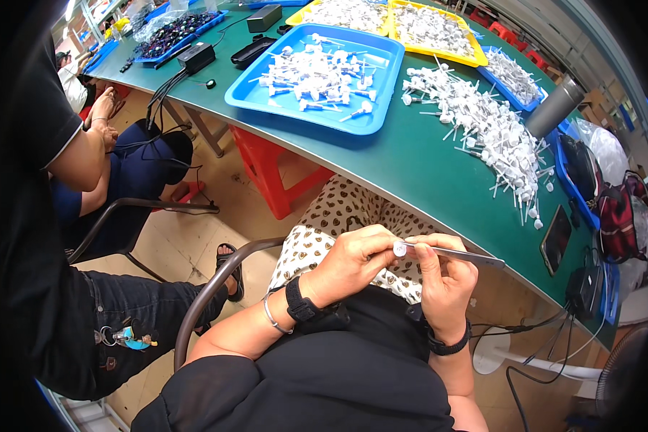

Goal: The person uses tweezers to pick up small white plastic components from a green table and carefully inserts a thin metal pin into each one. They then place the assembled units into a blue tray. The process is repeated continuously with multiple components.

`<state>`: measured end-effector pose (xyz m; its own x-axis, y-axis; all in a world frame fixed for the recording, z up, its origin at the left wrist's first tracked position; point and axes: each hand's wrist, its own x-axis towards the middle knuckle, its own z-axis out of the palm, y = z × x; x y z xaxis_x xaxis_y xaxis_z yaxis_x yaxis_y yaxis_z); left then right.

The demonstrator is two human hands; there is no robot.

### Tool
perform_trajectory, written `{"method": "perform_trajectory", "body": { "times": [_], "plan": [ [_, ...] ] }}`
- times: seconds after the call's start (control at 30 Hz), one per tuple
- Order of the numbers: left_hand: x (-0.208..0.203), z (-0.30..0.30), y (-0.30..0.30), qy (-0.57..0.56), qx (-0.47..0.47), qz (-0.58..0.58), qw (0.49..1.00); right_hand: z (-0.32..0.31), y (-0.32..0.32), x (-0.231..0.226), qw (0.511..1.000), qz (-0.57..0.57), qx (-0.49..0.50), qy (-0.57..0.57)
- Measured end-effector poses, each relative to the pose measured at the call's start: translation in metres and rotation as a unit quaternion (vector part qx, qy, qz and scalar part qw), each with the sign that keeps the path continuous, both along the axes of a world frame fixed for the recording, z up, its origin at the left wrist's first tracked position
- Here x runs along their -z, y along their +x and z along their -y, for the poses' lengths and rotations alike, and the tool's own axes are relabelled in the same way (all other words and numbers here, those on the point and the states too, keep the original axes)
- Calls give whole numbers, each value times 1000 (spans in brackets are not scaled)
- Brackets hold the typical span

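Your left hand (353, 261) pinches a small white plastic part (399, 250), out in front of the green table's (423, 164) near edge; your right hand (446, 279) grips metal tweezers (468, 255), their tip at that part; a red plastic stool (259, 169) stands on the tiled floor (219, 227) under that edge; above it lies a blue tray (324, 127) of white stemmed parts, with a loose heap (482, 133) to its right; a smartphone (556, 240) lies toward the right end; a yellow tray (455, 60) sits by the far edge.
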<state>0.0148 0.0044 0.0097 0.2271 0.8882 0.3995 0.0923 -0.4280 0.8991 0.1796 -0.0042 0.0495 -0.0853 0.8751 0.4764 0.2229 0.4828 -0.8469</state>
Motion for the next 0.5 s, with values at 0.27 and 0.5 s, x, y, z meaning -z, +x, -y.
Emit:
{"method": "perform_trajectory", "body": {
  "times": [0.27,0.5],
  "plan": [
    [1,1,2,-31,7,20,999,0,0,1,1000,-19,8,-3],
    [-1,3,3,-64,19,29,997,-1,3,4,1000,22,-2,19]
  ]
}}
